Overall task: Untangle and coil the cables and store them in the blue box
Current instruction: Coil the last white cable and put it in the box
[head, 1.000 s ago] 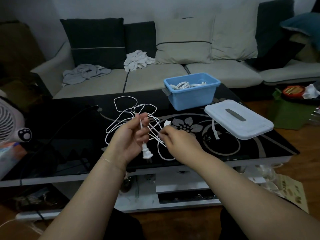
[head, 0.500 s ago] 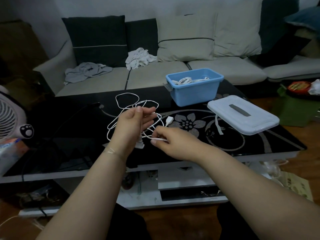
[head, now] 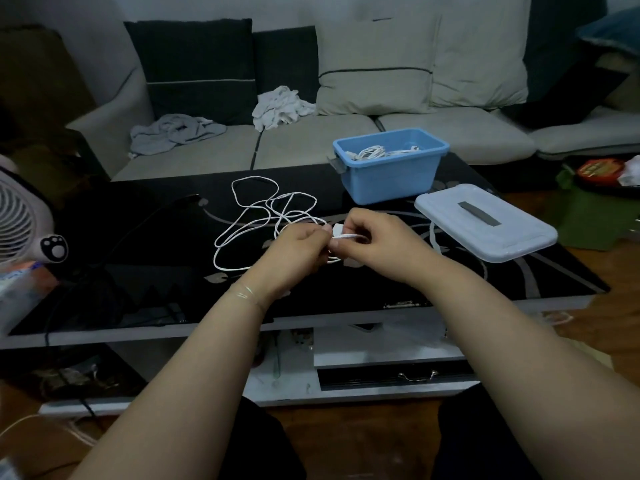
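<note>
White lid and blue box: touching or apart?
Apart. The head view shows the white lid lying flat on the black table, to the right of and nearer than the blue box, with a strip of dark tabletop visible between them.

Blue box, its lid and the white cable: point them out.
blue box (head: 388,180): head view, front wall.
lid (head: 485,227): head view, top face.
white cable (head: 242,230): head view, loose loop on the table.

Room was dim, cool bluish cast. Black glass table (head: 145,237) gave faint reflections, no hard glare. Shadows soft. Wide-angle bending showed at edges; corners were murky, slightly soft.
</note>
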### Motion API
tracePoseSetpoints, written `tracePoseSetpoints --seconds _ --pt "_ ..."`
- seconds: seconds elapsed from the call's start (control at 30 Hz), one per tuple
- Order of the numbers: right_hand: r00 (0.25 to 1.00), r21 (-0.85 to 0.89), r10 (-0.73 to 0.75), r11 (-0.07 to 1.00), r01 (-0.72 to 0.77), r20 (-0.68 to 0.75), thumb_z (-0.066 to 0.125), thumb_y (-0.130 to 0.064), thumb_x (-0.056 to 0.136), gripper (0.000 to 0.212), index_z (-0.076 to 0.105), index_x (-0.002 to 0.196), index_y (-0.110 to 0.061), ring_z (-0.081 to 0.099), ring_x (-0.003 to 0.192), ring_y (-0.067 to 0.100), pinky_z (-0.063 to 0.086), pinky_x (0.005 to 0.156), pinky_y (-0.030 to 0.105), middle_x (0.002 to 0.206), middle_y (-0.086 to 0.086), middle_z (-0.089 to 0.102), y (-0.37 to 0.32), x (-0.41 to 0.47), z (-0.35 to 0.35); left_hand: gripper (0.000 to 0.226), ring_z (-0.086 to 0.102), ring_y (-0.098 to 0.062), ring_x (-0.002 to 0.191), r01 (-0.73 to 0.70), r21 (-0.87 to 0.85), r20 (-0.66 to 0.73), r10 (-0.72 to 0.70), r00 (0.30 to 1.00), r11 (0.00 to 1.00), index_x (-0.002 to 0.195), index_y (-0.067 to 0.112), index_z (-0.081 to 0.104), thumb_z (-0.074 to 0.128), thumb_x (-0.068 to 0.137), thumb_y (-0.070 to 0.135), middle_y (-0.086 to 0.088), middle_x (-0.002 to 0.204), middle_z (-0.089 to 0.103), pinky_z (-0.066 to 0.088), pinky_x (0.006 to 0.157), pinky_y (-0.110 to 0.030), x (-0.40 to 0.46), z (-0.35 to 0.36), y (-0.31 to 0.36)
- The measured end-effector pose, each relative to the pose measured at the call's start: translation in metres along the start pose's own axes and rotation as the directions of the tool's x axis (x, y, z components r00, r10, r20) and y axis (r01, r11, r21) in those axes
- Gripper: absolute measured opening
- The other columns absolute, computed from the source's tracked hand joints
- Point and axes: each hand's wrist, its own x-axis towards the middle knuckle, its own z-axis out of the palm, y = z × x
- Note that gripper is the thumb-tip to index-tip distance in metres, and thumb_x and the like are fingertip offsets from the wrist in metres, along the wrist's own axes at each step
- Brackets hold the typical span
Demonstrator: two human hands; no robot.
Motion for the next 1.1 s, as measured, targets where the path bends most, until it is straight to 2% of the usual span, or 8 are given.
tracePoseSetpoints --seconds 0.13,0.37,0.47,0.57,0.77,0.87,0.97,1.1 --pt "1.000 0.120 0.017 0.993 -0.016 -0.005 0.071 -0.040 0.079 0.029 0.055 0.072 -0.017 0.053 0.066 0.003 0.042 0.060 0.019 0.074 0.000 0.061 0.001 0.003 -0.004 0.050 0.025 -0.007 0.042 0.023 0.001 0.060 -0.023 0.998 1.000 0.070 0.006 0.063 0.036 0.103 0.032 0.007 0.045 0.032 0.023 0.041 -0.017 -0.001 -0.002 0.000" --pt "0.986 0.455 0.069 0.890 0.008 -0.152 0.063 -0.025 0.090 0.021 0.055 0.071 -0.020 0.037 0.049 0.002 0.033 0.050 0.015 0.057 -0.003 0.045 0.001 0.009 -0.006 0.045 0.047 -0.012 0.040 0.052 -0.336 0.208 0.020 0.978 0.940 0.065 0.011 0.041 0.026 0.103 0.031 0.000 0.047 0.048 0.034 0.041 -0.019 -0.007 0.002 0.005" --pt "0.986 0.432 0.110 0.900 -0.047 -0.121 0.057 -0.033 0.092 0.031 0.051 0.068 -0.014 0.039 0.047 0.006 0.035 0.050 0.023 0.051 -0.005 0.044 0.002 0.009 0.005 0.040 0.030 -0.004 0.031 0.037 -0.539 0.197 0.084 0.977 0.841 0.086 0.002 0.059 0.032 0.099 0.030 0.000 0.048 0.044 0.024 0.035 -0.015 -0.007 0.004 0.010" --pt "0.990 0.456 0.124 0.886 -0.078 -0.072 0.049 -0.030 0.097 0.036 0.056 0.080 0.001 0.041 0.049 0.010 0.035 0.051 0.027 0.052 -0.005 0.046 0.002 0.009 0.016 0.050 0.023 0.000 0.034 0.071 -0.661 0.216 0.099 0.971 0.747 0.115 -0.015 0.052 0.036 0.095 0.028 0.006 0.049 0.040 0.015 0.040 -0.016 -0.007 0.002 0.012" --pt "0.997 0.080 -0.028 0.997 0.022 0.071 0.042 -0.031 0.100 0.024 0.053 0.080 -0.022 0.057 0.070 0.017 0.049 0.072 0.040 0.071 -0.005 0.060 -0.008 0.000 0.029 0.032 0.039 0.000 0.038 -0.050 -0.752 -0.028 0.043 0.999 0.657 0.114 0.000 0.054 0.030 0.101 0.017 0.001 0.094 0.074 0.024 0.040 -0.010 -0.004 -0.003 0.014" --pt "0.982 -0.114 -0.059 0.990 0.080 0.181 0.042 -0.034 0.098 0.015 0.051 0.110 -0.032 0.060 0.086 0.024 0.047 0.069 0.036 0.089 0.000 0.063 -0.020 -0.007 0.030 0.032 0.069 -0.007 0.068 -0.055 -0.801 -0.063 0.007 0.998 0.595 0.112 0.002 0.055 0.029 0.104 0.019 -0.006 0.102 0.073 0.050 0.052 -0.011 -0.005 -0.007 0.014" --pt "0.971 -0.255 -0.067 0.959 0.127 0.229 0.043 -0.033 0.097 0.021 0.048 0.118 -0.028 0.059 0.096 0.030 0.045 0.071 0.035 0.107 0.007 0.066 -0.025 -0.010 0.025 0.034 0.071 -0.020 0.094 -0.056 -0.810 -0.070 -0.002 0.998 0.584 0.107 0.003 0.057 0.029 0.104 0.022 -0.010 0.110 0.070 0.058 0.069 -0.021 -0.005 -0.008 0.011" --pt "0.958 -0.325 -0.102 0.927 0.190 0.268 0.044 -0.035 0.097 0.018 0.045 0.083 -0.023 0.053 0.074 0.024 0.031 0.056 0.033 0.073 -0.003 0.056 -0.024 -0.013 0.021 0.032 0.064 -0.026 0.110 -0.070 -0.759 -0.115 -0.028 0.993 0.647 0.086 0.007 0.053 0.030 0.104 0.019 -0.018 0.130 0.058 0.057 0.086 -0.033 -0.002 -0.006 0.009"
